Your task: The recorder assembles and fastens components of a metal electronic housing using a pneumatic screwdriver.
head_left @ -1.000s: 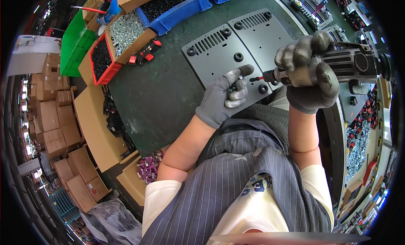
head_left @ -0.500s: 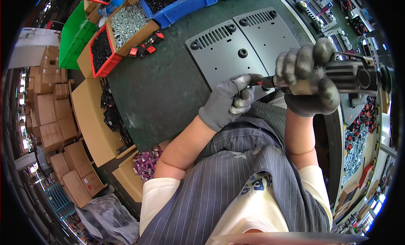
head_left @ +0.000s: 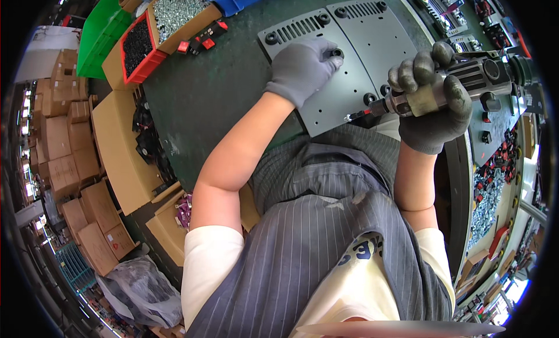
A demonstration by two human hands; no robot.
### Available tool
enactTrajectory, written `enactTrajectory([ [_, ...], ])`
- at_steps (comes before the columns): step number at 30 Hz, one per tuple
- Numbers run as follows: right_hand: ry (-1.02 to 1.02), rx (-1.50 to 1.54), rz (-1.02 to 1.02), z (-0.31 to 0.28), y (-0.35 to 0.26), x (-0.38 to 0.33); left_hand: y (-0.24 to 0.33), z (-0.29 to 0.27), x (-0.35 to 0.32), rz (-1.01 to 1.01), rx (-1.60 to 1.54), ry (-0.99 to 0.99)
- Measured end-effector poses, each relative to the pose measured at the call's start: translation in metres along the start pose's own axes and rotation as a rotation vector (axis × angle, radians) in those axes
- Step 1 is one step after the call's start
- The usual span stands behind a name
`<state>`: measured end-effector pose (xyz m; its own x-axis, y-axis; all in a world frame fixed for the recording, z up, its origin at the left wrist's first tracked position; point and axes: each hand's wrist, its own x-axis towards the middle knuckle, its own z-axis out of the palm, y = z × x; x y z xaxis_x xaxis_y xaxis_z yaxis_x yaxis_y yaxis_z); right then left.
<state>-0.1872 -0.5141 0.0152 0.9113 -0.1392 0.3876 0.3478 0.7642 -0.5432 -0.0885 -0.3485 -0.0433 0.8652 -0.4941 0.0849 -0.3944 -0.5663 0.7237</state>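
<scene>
My gloved left hand (head_left: 303, 70) reaches over a grey slotted metal plate (head_left: 326, 108), fingers closed around a round black rubber foot (head_left: 336, 52). My gloved right hand (head_left: 434, 102) is wrapped around a power screwdriver (head_left: 474, 79), held level above the plates' near right side. From its red-marked bit sticks a small silver screw (head_left: 349, 117), pointing left. A second such plate (head_left: 381, 44) lies alongside to the right. More black feet (head_left: 324, 19) sit at the slotted far corners, and two others (head_left: 370, 98) stand near the driver's nose.
At the back left are a red bin (head_left: 140, 52) of black parts, a cardboard box (head_left: 177, 15) of silver screws and a blue bin (head_left: 247, 0). Red-and-black pieces (head_left: 204, 40) lie on the dark green bench (head_left: 204, 111). Cartons (head_left: 64, 146) are stacked at left.
My left hand has left the driver's tip and moved up and forward to the rubber foot on the left plate. A screw now shows on the bit, and the driver has tilted slightly.
</scene>
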Motion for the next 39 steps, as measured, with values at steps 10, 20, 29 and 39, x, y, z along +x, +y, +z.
enactTrajectory([
  [10, -0.010, -0.225, 0.030, 0.017, 0.024, -0.015, 0.011, -0.011, -0.125, -0.141, -0.117, 0.067],
  [20, 0.011, -0.454, 0.243, 0.025, 0.063, -0.015, 0.005, 0.010, -0.124, -0.010, 0.071, 0.186],
  [29, -0.173, -0.562, 0.401, 0.019, 0.067, -0.002, 0.003, 0.006, -0.117, -0.026, 0.135, 0.101],
  [39, -0.162, -0.270, 0.311, 0.025, 0.050, -0.004, -0.001, 0.000, -0.120, -0.042, -0.406, 0.133],
])
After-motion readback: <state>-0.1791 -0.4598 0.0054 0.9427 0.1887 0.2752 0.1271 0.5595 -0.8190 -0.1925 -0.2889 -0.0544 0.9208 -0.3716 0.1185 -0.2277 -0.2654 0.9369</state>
